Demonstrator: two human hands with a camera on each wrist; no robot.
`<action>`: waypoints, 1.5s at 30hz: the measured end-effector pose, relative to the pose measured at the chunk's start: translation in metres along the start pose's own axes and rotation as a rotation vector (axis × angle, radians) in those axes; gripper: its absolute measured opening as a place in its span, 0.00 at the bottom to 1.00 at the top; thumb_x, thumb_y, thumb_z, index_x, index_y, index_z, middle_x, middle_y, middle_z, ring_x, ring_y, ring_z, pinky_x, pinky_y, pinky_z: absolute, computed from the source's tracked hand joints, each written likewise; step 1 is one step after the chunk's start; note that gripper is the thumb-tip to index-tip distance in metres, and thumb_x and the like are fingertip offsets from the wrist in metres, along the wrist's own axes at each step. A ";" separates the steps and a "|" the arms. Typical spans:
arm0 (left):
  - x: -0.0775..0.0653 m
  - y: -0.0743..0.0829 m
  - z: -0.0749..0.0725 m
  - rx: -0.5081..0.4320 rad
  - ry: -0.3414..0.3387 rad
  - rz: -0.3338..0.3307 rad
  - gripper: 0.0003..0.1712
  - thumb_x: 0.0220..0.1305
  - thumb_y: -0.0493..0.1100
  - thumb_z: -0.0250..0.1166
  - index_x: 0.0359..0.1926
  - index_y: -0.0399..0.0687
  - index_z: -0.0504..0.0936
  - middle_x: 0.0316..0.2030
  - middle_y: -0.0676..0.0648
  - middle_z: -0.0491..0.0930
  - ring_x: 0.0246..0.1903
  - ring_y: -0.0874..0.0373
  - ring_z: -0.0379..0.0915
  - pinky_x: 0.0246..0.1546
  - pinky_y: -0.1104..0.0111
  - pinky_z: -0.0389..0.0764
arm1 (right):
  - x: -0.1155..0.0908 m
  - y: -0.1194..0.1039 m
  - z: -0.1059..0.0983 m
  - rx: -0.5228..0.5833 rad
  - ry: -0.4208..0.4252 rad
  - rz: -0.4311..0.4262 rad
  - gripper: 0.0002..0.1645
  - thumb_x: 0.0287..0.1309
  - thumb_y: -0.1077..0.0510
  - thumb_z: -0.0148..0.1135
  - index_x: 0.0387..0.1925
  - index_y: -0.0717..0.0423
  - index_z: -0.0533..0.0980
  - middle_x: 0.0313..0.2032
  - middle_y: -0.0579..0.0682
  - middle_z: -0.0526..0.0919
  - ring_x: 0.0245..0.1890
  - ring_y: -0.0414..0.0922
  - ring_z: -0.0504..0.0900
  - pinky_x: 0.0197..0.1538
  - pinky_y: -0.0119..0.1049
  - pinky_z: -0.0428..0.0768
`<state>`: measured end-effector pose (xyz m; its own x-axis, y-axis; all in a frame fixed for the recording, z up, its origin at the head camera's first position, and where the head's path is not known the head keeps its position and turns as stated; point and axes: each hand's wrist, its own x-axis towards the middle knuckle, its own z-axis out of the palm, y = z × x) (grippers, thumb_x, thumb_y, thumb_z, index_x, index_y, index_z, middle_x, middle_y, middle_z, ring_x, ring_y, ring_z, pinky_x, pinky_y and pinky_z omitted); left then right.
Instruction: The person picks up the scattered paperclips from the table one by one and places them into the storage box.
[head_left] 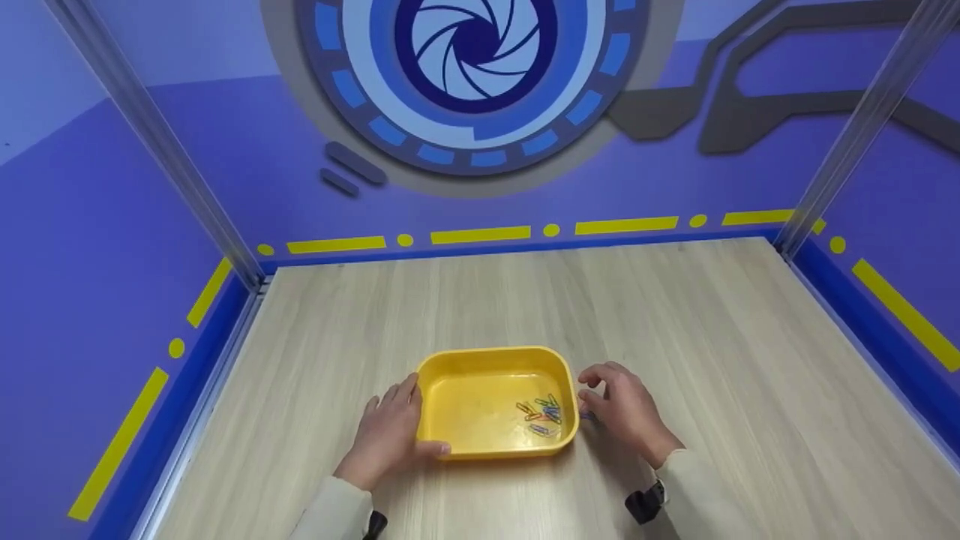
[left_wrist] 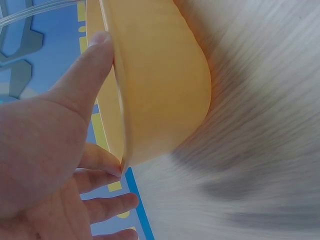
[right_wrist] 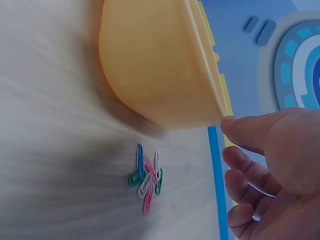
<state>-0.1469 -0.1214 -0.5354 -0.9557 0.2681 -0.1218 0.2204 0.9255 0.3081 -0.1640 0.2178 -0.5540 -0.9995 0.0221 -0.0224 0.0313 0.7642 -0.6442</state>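
A yellow plastic tub (head_left: 472, 401) sits on the table, with several coloured paper clips (head_left: 540, 417) inside near its right end. My left hand (head_left: 386, 435) holds the tub's near left corner, thumb over the near rim and fingers along the left wall. In the left wrist view, the left hand (left_wrist: 55, 155) has its outer fingers spread away from the tub. Beside the tub's right wall is my right hand (head_left: 626, 405), fingers loosely bent. The right wrist view shows its thumb (right_wrist: 245, 131) at the rim and nothing clearly held. Below lie several loose paper clips (right_wrist: 147, 177) on the table.
The wooden tabletop (head_left: 675, 315) extends around the tub. Blue-purple panels (head_left: 187, 150) with yellow markings enclose its back and sides, and metal posts (head_left: 161, 142) stand at the back corners.
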 end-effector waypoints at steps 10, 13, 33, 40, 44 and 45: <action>0.000 -0.002 0.003 0.025 0.034 0.030 0.61 0.42 0.66 0.75 0.69 0.34 0.62 0.68 0.40 0.62 0.63 0.43 0.64 0.61 0.41 0.65 | 0.000 0.015 0.000 -0.024 0.013 0.027 0.09 0.56 0.60 0.67 0.41 0.51 0.81 0.37 0.47 0.78 0.31 0.43 0.70 0.32 0.30 0.70; 0.001 -0.001 0.003 0.022 0.030 0.026 0.61 0.42 0.66 0.75 0.69 0.34 0.62 0.69 0.40 0.62 0.64 0.43 0.63 0.61 0.40 0.65 | 0.000 0.019 0.003 -0.029 0.004 0.062 0.09 0.56 0.60 0.67 0.41 0.50 0.81 0.38 0.47 0.78 0.32 0.43 0.71 0.33 0.31 0.71; 0.000 -0.001 0.001 0.002 0.013 0.014 0.61 0.43 0.66 0.74 0.70 0.34 0.60 0.70 0.39 0.61 0.65 0.42 0.61 0.63 0.39 0.62 | 0.001 0.048 0.015 -0.092 -0.026 0.095 0.08 0.55 0.64 0.67 0.38 0.52 0.82 0.34 0.47 0.79 0.34 0.43 0.73 0.39 0.37 0.75; -0.001 -0.001 0.000 0.003 0.029 0.029 0.61 0.42 0.65 0.75 0.68 0.32 0.61 0.69 0.38 0.61 0.64 0.41 0.62 0.62 0.39 0.63 | 0.002 0.052 0.016 -0.093 -0.022 0.082 0.05 0.55 0.64 0.67 0.33 0.52 0.81 0.32 0.47 0.78 0.33 0.43 0.73 0.38 0.37 0.74; -0.001 -0.001 0.000 0.000 0.034 0.028 0.62 0.42 0.65 0.75 0.68 0.32 0.61 0.69 0.37 0.62 0.64 0.41 0.63 0.62 0.39 0.63 | 0.003 0.052 0.016 -0.085 -0.036 0.098 0.05 0.54 0.65 0.66 0.29 0.53 0.80 0.30 0.47 0.77 0.32 0.43 0.72 0.36 0.36 0.72; -0.001 -0.001 0.001 -0.003 0.033 0.025 0.62 0.42 0.65 0.75 0.69 0.32 0.61 0.69 0.37 0.61 0.64 0.41 0.62 0.62 0.39 0.63 | 0.003 0.052 0.016 -0.083 -0.042 0.104 0.05 0.54 0.66 0.66 0.29 0.53 0.80 0.30 0.47 0.77 0.32 0.43 0.72 0.36 0.35 0.72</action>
<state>-0.1464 -0.1224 -0.5366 -0.9558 0.2823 -0.0823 0.2441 0.9178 0.3131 -0.1654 0.2471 -0.6002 -0.9898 0.0784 -0.1188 0.1327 0.8102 -0.5710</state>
